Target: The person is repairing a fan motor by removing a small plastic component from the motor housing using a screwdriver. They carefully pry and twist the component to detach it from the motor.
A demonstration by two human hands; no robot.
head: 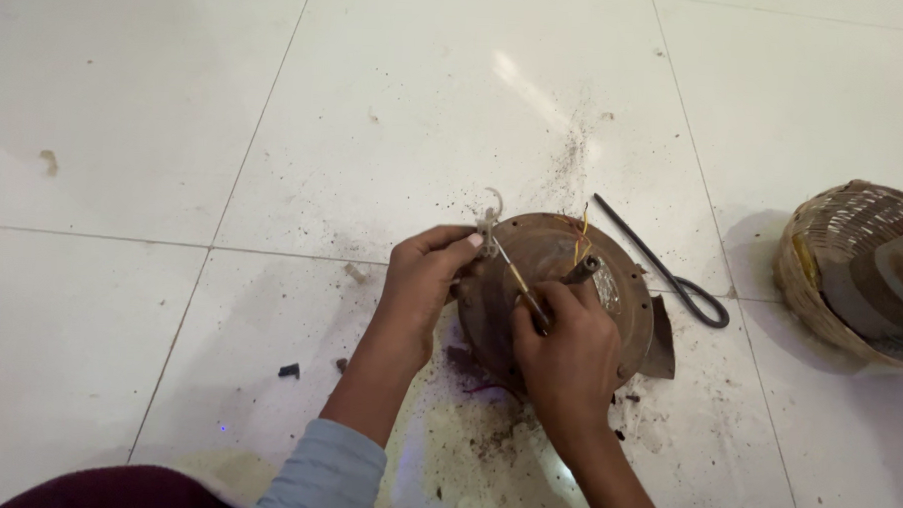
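A round, rusty brown metal motor housing (620,290) lies on the white tiled floor. Thin yellow and orange wires (579,238) and a dark central shaft (583,269) stick up from its middle. My left hand (422,283) grips the housing's left rim, thumb and fingers near a small pale metal fitting (487,228) at the edge. My right hand (566,353) holds a slim screwdriver (516,276) with its tip angled up-left onto that fitting.
A woven basket (831,277) with things inside stands at the right edge. A black rubber cable loop (671,277) lies just right of the housing. Dirt, small dark scraps (288,371) and a pale fragment (355,273) are scattered on the tiles.
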